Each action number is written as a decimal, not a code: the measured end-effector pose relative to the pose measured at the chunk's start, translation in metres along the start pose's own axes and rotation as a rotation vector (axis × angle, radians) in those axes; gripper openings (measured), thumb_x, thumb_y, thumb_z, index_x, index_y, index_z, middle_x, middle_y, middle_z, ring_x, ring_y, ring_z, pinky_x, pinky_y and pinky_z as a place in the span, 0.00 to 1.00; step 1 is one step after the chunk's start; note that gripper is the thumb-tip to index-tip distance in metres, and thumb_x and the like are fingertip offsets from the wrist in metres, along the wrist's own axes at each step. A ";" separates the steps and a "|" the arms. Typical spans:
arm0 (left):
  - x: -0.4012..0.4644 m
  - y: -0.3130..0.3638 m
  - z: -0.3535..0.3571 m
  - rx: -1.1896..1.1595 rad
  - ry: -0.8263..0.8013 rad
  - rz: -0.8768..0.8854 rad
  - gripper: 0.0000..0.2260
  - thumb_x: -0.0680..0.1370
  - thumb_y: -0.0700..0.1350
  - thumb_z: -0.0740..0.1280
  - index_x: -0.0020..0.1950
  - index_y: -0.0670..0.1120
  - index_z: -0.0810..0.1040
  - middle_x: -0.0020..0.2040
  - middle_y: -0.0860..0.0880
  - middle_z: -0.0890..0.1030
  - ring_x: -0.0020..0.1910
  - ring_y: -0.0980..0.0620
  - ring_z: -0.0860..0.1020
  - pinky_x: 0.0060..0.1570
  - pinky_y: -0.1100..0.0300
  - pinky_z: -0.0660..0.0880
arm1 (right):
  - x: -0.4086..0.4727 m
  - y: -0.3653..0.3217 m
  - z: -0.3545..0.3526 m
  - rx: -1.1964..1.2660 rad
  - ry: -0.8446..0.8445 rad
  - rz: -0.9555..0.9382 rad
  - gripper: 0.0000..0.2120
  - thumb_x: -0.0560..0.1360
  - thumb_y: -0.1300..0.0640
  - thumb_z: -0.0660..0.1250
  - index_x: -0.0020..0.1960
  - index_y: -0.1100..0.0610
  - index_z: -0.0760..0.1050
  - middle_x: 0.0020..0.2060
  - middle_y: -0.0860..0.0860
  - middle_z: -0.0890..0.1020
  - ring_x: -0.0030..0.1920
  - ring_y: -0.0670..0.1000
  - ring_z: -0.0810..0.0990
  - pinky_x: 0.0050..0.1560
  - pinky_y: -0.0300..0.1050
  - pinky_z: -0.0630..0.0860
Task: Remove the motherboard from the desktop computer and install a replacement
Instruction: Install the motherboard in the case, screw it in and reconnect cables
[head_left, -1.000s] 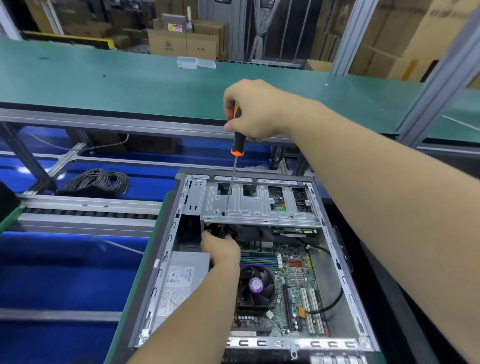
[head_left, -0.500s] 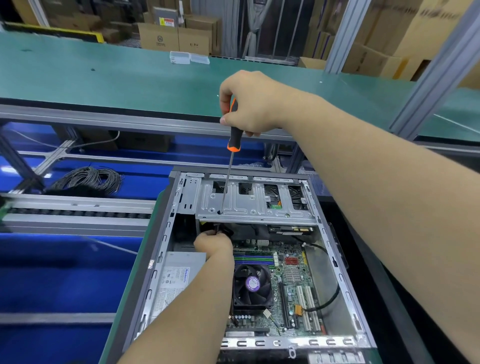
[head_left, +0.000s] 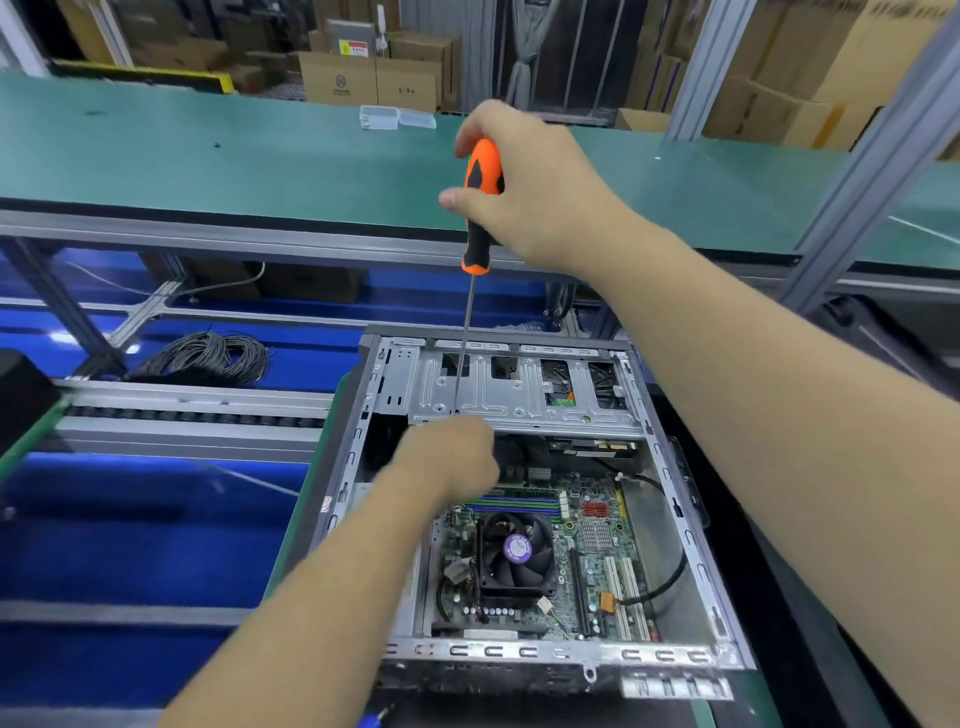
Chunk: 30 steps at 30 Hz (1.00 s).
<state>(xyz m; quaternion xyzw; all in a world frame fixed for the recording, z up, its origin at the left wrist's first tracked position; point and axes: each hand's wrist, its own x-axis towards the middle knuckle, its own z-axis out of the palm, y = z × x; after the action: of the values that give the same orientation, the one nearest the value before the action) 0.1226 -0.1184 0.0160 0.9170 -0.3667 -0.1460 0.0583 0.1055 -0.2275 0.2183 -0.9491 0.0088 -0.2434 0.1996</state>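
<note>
An open desktop case (head_left: 691, 540) lies on its side in front of me. Inside is the green motherboard (head_left: 592, 566) with a black CPU fan (head_left: 514, 553). My right hand (head_left: 530, 192) grips the orange-and-black handle of a long screwdriver (head_left: 480, 208), held upright. Its thin shaft runs down to the silver drive cage (head_left: 524, 395) at the case's far end. My left hand (head_left: 452, 457) reaches into the case just below the cage's near edge, blurred; its fingers are hidden, so what it holds cannot be told.
A green bench (head_left: 208, 150) crosses behind the case, with a clear plastic box (head_left: 387, 117) on it. A coil of grey cable (head_left: 208, 356) lies to the left on blue matting. Aluminium frame posts (head_left: 862, 171) rise at right. Cardboard boxes stack at the back.
My right hand has loosened on the screwdriver, showing more of the orange handle. My left hand has shifted up toward the drive cage's edge. The view has tilted slightly.
</note>
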 end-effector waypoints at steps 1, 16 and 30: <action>-0.002 -0.013 -0.008 0.035 0.027 0.010 0.09 0.75 0.41 0.58 0.34 0.46 0.67 0.34 0.50 0.72 0.36 0.45 0.75 0.41 0.55 0.71 | -0.004 -0.003 -0.003 0.032 0.034 -0.009 0.18 0.77 0.48 0.70 0.63 0.54 0.71 0.51 0.50 0.76 0.48 0.52 0.73 0.48 0.42 0.70; -0.032 -0.064 0.045 0.162 0.423 -0.118 0.11 0.78 0.42 0.54 0.39 0.51 0.72 0.35 0.54 0.74 0.41 0.49 0.72 0.66 0.52 0.63 | -0.043 -0.014 0.001 0.068 0.103 -0.073 0.13 0.78 0.54 0.69 0.59 0.57 0.70 0.37 0.45 0.70 0.42 0.55 0.72 0.46 0.47 0.71; -0.030 -0.064 0.045 0.202 0.391 -0.124 0.12 0.78 0.43 0.53 0.36 0.52 0.68 0.36 0.53 0.75 0.43 0.49 0.71 0.67 0.51 0.60 | -0.077 0.012 0.062 0.084 0.068 -0.092 0.12 0.76 0.53 0.71 0.54 0.57 0.71 0.34 0.40 0.68 0.40 0.54 0.70 0.43 0.48 0.70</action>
<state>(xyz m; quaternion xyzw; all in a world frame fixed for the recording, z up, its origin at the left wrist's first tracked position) 0.1298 -0.0511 -0.0334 0.9497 -0.3042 0.0689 0.0269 0.0676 -0.2064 0.1292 -0.9304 -0.0384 -0.2846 0.2276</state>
